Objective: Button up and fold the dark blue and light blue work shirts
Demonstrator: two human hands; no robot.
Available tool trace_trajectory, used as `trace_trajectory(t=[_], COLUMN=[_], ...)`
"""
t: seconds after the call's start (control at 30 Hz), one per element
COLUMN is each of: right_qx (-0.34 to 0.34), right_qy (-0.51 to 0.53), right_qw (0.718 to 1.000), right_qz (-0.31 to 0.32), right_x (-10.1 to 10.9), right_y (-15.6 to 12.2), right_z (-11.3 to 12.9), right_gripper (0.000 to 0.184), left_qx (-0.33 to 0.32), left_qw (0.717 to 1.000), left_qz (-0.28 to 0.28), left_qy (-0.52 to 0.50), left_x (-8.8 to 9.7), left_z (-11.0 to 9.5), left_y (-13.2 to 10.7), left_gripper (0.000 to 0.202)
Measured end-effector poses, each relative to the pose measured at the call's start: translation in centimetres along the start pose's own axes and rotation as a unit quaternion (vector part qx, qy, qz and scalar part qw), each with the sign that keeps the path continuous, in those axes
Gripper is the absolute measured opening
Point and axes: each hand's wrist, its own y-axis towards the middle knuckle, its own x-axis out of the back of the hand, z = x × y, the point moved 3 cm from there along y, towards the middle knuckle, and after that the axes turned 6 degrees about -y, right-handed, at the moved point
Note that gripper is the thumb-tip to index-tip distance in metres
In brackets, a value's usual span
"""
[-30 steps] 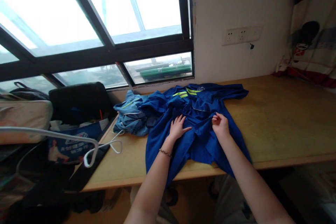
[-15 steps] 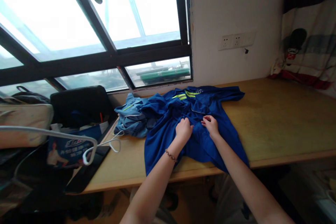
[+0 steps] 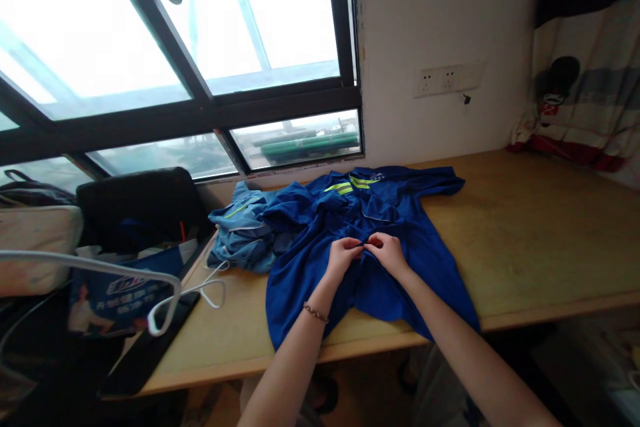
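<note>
Window [image 3: 210, 105]: its dark frame is filling the upper left, and bright daylight is coming through the panes.
Wall [image 3: 425, 7]: it is running pale to the right of the window, carrying a socket panel [image 3: 447, 79].
Table [image 3: 525, 233]: its yellowish-brown top is stretching beneath the window and the wall and holding up my work.
Blue shirt [image 3: 433, 260]: it is lying rumpled on the table right in front of me, its yellow-green stripes [image 3: 364, 183] sitting toward the wall and its lower corners reaching over the near edge.
Light-blue clothing [image 3: 240, 230]: it is lying bunched to the left, touching the shirt's sleeve.
Left hand [image 3: 345, 255]: I am pinching at the middle of the shirt's front, thumb against fingertips.
Right hand [image 3: 385, 253]: I am pinching at the same place from the other side, my fingers bent and closed on the cloth.
Change: half a second ago a gap was parting my hands; now my fingertips are meeting.
Meaning: I am judging that the work is narrowing from smoothing broad cloth to handling one small spot.
Pinched spot: my own fingers are hiding it, so I am not telling whether a button or only fabric is sitting there.
</note>
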Motion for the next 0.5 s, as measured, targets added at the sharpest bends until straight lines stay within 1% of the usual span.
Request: trace_trajectory(t=[0.1, 0.23, 0.3, 0.4, 0.47, 0.5], right_qx=[-0.007, 0.019, -0.003, -0.058, -0.075, -0.071], right_qy=[0.011, 0.01, 0.027, 0.043, 0.028, 0.014], right_qw=[1.0, 1.0, 0.999, 0.996, 0.995, 0.996], right_qz=[0.009, 0.013, 0.03, 0.057, 0.055, 0.043], right_x=[0.0, 0.1, -0.1, -0.5, -0.6, -0.7], right_y=[-0.1, -0.2, -0.1, 0.0, -0.1, -0.2], right_z=[0.0, 0.4, 0.2, -0.4, -0.6, -0.5], right_gripper=[0.006, 0.006, 0.009, 0.013, 0.013, 0.012], left_qx=[0.037, 0.024, 0.015, 0.009, 0.009, 0.005], left_qw=[0.999, 0.998, 0.997, 0.999, 0.999, 0.999], left_qz=[0.013, 0.048, 0.061, 0.05, 0.037, 0.032], left_qy=[-0.019, 0.03, 0.035, 0.011, -0.003, 0.0], left_x=[0.2, 0.6, 0.7, 0.8, 0.9, 0.8], left_z=[0.5, 0.1, -0.3, -0.6, -0.7, -0.7], left_y=[-0.3, -0.4, -0.5, -0.5, -0.5, -0.5], left_gripper=[0.029, 0.027, 0.027, 0.028, 0.027, 0.026])
